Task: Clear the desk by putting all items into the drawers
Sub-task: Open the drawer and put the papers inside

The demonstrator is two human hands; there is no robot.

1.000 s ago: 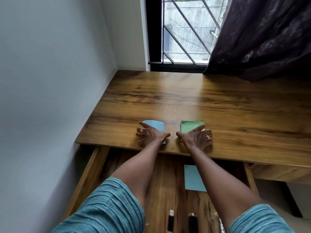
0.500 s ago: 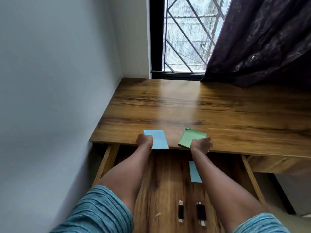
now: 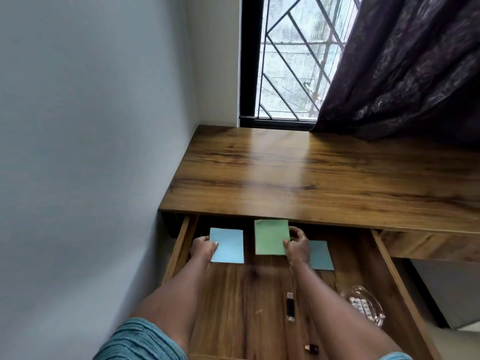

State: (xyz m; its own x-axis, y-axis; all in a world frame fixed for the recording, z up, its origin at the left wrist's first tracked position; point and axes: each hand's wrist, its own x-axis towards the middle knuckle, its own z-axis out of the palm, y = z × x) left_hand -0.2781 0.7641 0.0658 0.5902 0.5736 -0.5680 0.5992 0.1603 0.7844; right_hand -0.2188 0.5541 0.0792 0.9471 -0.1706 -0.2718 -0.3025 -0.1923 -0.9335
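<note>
Left hand (image 3: 204, 246) pinched pale-blue square notepad (image 3: 228, 245), right hand (image 3: 297, 244) gripped green square notepad (image 3: 271, 237), over open wooden drawer (image 3: 246, 302) below wooden desk (image 3: 311, 178) edge, blue paper sheet (image 3: 320, 255), black USB stick (image 3: 290, 306) inside

Drawer (image 3: 179, 253) open below worktop (image 3: 311, 178) front edge. At its far end: left pad (image 3: 228, 246) in left hand (image 3: 204, 246), middle pad (image 3: 271, 237) in right hand (image 3: 297, 245), third pad (image 3: 320, 255) lying rightmost. Nearer, USB stick (image 3: 290, 306) with dish (image 3: 363, 305) to its right.
</note>
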